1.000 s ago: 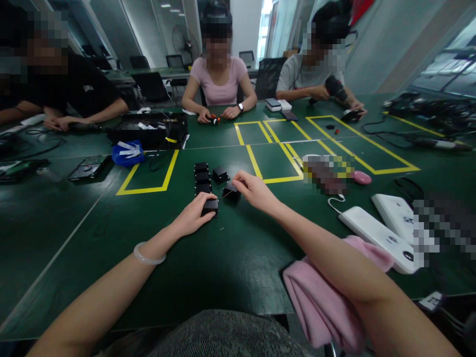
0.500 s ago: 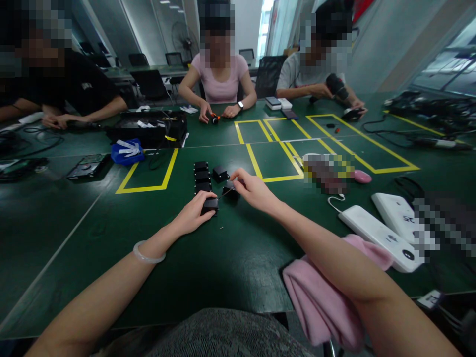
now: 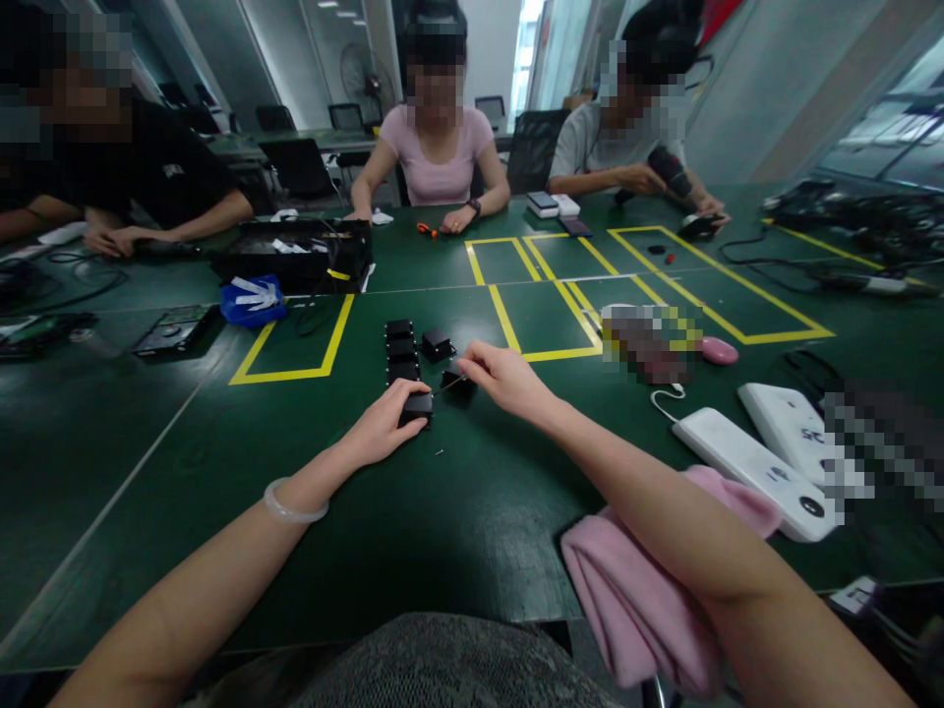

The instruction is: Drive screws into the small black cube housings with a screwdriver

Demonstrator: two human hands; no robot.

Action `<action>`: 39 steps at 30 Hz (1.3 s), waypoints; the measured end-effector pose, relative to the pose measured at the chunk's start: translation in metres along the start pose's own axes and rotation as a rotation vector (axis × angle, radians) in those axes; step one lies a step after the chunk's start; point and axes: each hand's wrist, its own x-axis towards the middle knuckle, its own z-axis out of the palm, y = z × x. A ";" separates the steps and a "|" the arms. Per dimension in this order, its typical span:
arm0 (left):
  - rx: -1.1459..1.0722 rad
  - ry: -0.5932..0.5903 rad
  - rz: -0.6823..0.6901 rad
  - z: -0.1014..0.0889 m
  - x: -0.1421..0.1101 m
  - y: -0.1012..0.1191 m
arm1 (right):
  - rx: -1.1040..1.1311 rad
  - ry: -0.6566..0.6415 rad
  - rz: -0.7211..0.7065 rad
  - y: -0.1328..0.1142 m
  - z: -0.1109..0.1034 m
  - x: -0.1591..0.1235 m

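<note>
Fingers and thumb of my left hand [image 3: 388, 418] are closed round a small black box [image 3: 417, 405] on the table. My right hand [image 3: 505, 376] pinches a thin screwdriver [image 3: 449, 384], its shaft pointing left to the near right side of that box. Beyond my left hand, several similar black boxes [image 3: 402, 350] stand in a column. Two more lie to the right: one black box [image 3: 437, 343] farther back, and a black box [image 3: 461, 385] below the screwdriver, partly hidden by my right hand. A tiny screw [image 3: 440, 452] lies nearer to me.
Yellow tape [image 3: 328, 339] marks rectangles on the green table [image 3: 295, 551]. A blue bag [image 3: 252, 300] and a hard drive [image 3: 177, 330] sit to the left. White power banks [image 3: 752, 477] and a pink cloth [image 3: 634, 600] are at right. Three people sit across the table.
My right fingers have shifted slightly on the screwdriver; my left hand stays on the box. Across the table, a person has let go of a small orange-and-black object and moved a hand left.
</note>
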 end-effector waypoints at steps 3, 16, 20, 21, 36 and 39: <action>0.003 -0.010 -0.006 0.000 0.000 0.000 | 0.029 0.007 -0.021 0.001 0.000 0.000; -0.008 -0.022 -0.016 -0.002 0.000 0.000 | 0.052 0.015 -0.021 0.001 0.000 -0.001; 0.005 -0.028 -0.017 -0.002 -0.001 0.000 | 0.018 0.022 0.014 0.001 0.000 0.000; 0.008 -0.030 -0.017 -0.002 -0.001 0.000 | 0.023 0.017 0.010 0.001 -0.001 0.000; 0.007 -0.013 -0.021 -0.003 -0.001 -0.002 | 0.076 -0.065 -0.055 0.002 -0.002 0.001; 0.012 -0.010 -0.019 -0.003 -0.001 -0.004 | 0.035 -0.045 -0.002 0.001 -0.001 0.000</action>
